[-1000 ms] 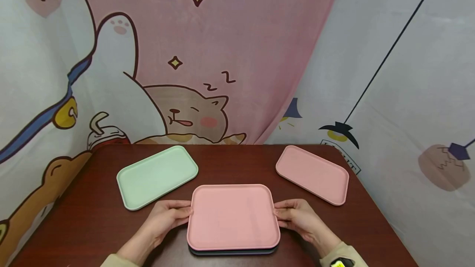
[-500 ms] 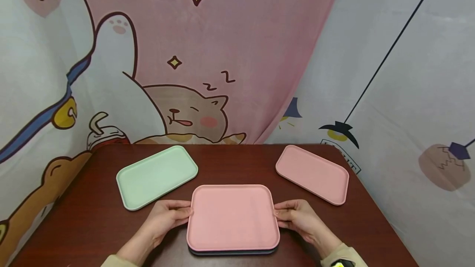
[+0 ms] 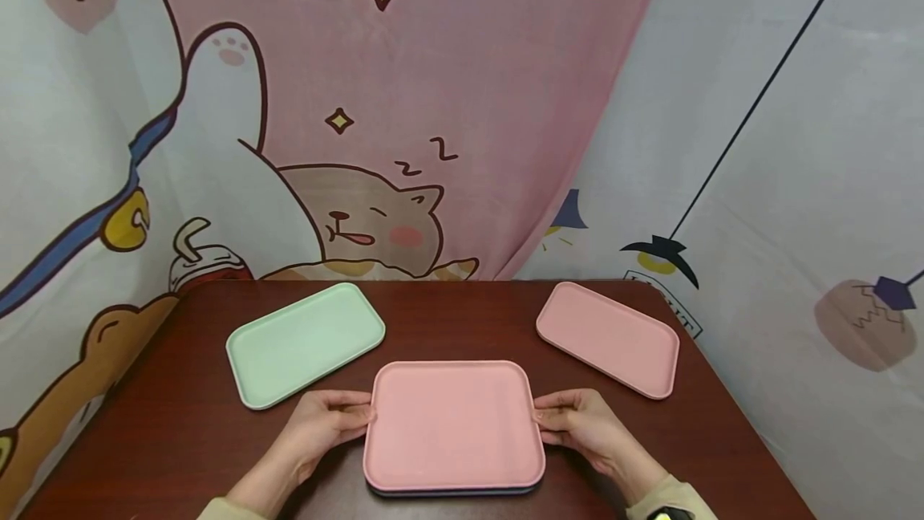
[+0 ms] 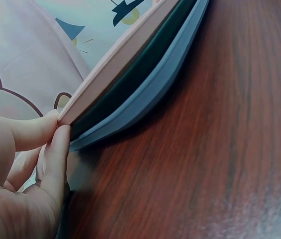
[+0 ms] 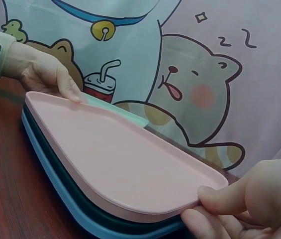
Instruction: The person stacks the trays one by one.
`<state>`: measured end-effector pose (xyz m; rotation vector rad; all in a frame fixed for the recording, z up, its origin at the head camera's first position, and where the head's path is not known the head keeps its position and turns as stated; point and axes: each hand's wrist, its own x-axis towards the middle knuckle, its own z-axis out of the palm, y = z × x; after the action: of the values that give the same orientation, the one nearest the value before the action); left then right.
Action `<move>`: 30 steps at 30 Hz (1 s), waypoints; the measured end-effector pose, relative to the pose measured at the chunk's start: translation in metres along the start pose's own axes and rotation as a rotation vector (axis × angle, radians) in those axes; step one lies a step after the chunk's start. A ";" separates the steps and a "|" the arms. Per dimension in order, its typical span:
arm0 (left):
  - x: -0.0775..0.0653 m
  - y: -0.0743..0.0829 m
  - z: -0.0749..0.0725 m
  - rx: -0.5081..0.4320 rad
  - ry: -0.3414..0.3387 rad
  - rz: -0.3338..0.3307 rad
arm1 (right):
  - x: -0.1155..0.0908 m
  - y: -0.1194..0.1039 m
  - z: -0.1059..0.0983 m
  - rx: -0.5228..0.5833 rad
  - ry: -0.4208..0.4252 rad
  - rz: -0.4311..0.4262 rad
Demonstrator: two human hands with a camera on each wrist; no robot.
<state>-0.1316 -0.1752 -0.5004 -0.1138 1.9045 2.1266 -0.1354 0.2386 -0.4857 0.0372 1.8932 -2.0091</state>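
Observation:
A pink rectangular tray [image 3: 455,424] tops a stack at the front middle of the table. Beneath it the left wrist view shows a dark green tray [image 4: 130,74] and, lowest, a blue-grey tray [image 4: 145,104]. My left hand [image 3: 325,428] pinches the pink tray's left edge, thumb on the rim and a finger lower at its side. On the opposite edge, my right hand [image 3: 581,428] pinches the same tray, its thumb on the rim in the right wrist view. Both hands appear in that view, one at each end of the pink tray [image 5: 125,159].
A light green tray [image 3: 306,346] lies slanted at the back left. Another, narrower pink tray [image 3: 608,340] is angled at the back right, near the edge of the dark wooden table [image 3: 462,315]. Behind hangs a cartoon-printed curtain [image 3: 462,103].
The front edge of the top pink tray sits slightly lower in the head view, and less of the dark trays shows under it. Both hands keep their hold, nearly still.

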 end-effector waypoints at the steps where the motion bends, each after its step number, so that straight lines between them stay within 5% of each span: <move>1: 0.000 0.000 0.000 -0.003 -0.003 0.001 | 0.000 0.000 -0.001 -0.003 -0.001 0.001; 16: -0.008 0.008 -0.009 0.025 0.002 0.004 | 0.000 -0.013 -0.010 0.004 -0.031 -0.001; 30: -0.024 0.034 -0.086 0.041 0.219 -0.050 | 0.069 -0.055 -0.008 -0.092 0.025 -0.040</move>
<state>-0.1287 -0.2665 -0.4731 -0.3967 2.0393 2.1157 -0.2174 0.2300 -0.4530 -0.0004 2.0148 -1.9537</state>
